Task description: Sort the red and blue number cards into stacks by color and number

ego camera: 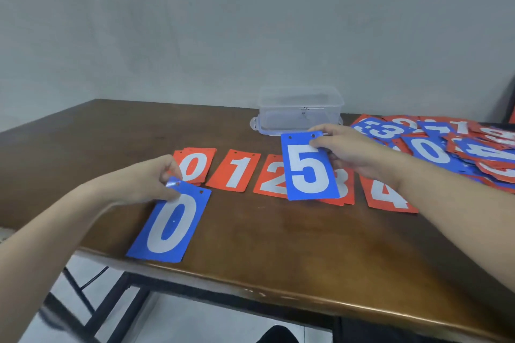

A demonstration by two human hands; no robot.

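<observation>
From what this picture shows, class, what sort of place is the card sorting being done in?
Probably a plain indoor workroom or office, not a home kitchen: a dark wooden table on a metal frame stands against a bare grey wall, with a clear plastic box on it.

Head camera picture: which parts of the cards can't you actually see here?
- Red 3 card, head view: mostly hidden behind the blue 5 card held by the right hand.
- Card pile, head view: cut off by the right edge; many numbers overlapped.
- Red 0 stack: its card count is unclear; the left hand, holding the blue 0 card, covers one corner.
</observation>
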